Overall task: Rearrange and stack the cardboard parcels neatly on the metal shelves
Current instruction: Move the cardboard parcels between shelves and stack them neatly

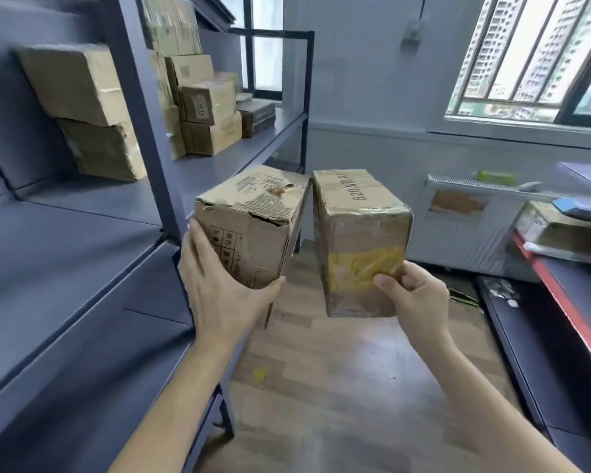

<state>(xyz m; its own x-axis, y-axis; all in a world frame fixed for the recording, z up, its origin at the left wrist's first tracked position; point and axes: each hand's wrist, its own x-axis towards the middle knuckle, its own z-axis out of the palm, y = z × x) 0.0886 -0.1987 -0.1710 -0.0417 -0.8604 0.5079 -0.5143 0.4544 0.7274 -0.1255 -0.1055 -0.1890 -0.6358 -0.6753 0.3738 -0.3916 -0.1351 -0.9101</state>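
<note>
I hold two cardboard parcels in the air beside the metal shelves [144,107]. My left hand [219,295] grips a torn, dented parcel [253,216] from its near lower corner. My right hand [410,298] grips a taped parcel [359,233] with a yellow band, thumb on its front face. The two parcels hang side by side, almost touching at their far top corners. On the upper shelf board [219,158] stand two stacked parcels [89,110] at the left and a cluster of several parcels [202,107] farther back.
The lower shelf board [65,268] at the left is bare. A red-edged table [567,302] at the right carries a box [560,233] and small items. A white radiator [464,227] stands under the window. Wooden floor [338,387] lies between shelves and table.
</note>
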